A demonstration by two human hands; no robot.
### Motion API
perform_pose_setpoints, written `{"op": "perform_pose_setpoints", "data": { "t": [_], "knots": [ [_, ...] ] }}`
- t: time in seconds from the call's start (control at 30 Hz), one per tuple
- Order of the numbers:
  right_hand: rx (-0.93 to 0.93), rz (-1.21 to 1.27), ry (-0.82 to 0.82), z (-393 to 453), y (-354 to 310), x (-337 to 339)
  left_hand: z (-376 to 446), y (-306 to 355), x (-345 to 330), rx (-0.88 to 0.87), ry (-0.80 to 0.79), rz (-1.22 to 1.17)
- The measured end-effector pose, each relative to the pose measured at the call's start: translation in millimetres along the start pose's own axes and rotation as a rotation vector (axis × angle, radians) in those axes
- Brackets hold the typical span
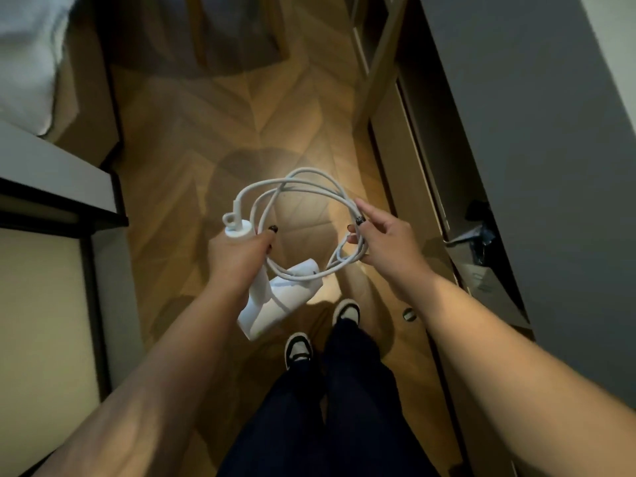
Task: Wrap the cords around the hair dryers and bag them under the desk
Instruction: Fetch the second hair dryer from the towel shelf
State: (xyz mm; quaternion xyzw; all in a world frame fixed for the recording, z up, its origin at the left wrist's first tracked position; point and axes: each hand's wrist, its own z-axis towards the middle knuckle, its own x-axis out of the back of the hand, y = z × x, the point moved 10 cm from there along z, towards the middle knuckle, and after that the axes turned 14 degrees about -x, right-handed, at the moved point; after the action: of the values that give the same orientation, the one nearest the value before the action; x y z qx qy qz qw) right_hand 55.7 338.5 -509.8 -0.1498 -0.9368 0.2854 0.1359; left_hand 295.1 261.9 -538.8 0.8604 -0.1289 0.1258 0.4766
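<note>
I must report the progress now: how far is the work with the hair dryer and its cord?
Done: nothing is finished; the cord hangs in loose loops, not around the hair dryer. In hand: the left hand grips the dryer's handle, and the right hand pinches the cord loops. Left: wrapping the cord and bagging the dryer; no bag or second dryer is clearly visible.
</note>
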Motion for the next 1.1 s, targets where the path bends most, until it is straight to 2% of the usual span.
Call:
{"op": "perform_pose_setpoints", "data": {
  "t": [0.33,0.77,1.1],
  "knots": [
    [0.115,-0.148,-0.099,101,-145,-20,107,102,-21,-0.012,0.052,-0.05],
    [0.219,-0.265,-0.052,213,-347,-24,260,236,-53,-0.009,0.127,-0.108],
    [0.234,-0.3,0.021,292,-479,-32,389,351,-90,-0.04,0.005,-0.062]
  ]
}}
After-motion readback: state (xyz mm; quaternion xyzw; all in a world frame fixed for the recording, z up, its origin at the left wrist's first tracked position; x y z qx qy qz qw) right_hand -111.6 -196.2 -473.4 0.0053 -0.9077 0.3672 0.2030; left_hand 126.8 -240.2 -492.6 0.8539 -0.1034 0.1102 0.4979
